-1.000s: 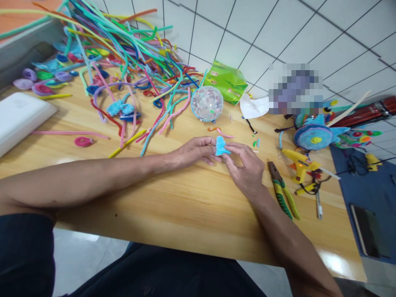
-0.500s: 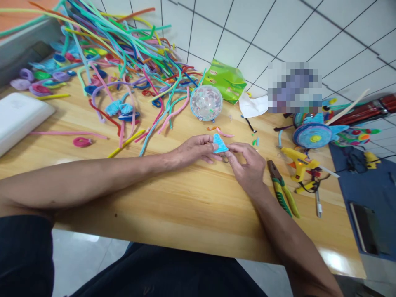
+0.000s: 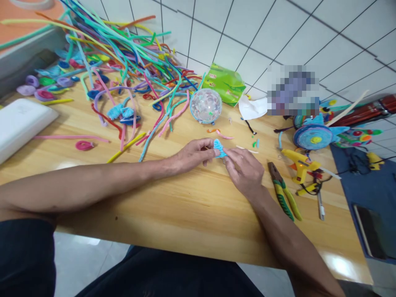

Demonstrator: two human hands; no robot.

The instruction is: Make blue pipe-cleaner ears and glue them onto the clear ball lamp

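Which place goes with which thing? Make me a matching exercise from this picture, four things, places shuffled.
Things:
1. blue piece
2. pliers
3. clear dome
4. white box

Places:
A. beside the green packet
B. at the picture's left edge
C. at the fingertips of the left hand and right hand
D. beside the right forearm

Pairs: 1-C, 2-D, 3-A, 4-B

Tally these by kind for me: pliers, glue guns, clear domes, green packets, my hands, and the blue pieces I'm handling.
Pliers: 1
Glue gun: 1
Clear dome: 1
Green packet: 1
Hands: 2, left hand and right hand
Blue piece: 1
Total: 7
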